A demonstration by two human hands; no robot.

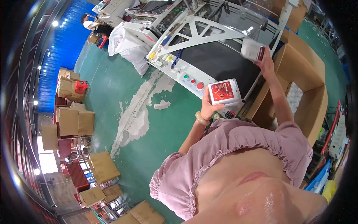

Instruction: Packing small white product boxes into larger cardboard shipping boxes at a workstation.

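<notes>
My left hand (209, 103), a pale bangle on its wrist, is closed around the near left side of a white block-shaped pack with a red label (225, 92). That pack is held up in front of the machine's control panel (192, 82), its label facing up. Farther right, my right hand (266, 66) grips another white pack (252, 50) by its right side, blurred by motion, over the right end of the dark conveyor belt (212, 63). Below my right forearm stands an open cardboard carton (307, 65) with white wrapped packs (294, 98) inside.
A white slotted machine arm (197, 35) spans the belt. Clear plastic film (248, 24) hangs behind my right hand. A white sack (128, 48) leans by the machine. Cardboard boxes (76, 121) are stacked along the left, and another person (93, 25) sits at the far left.
</notes>
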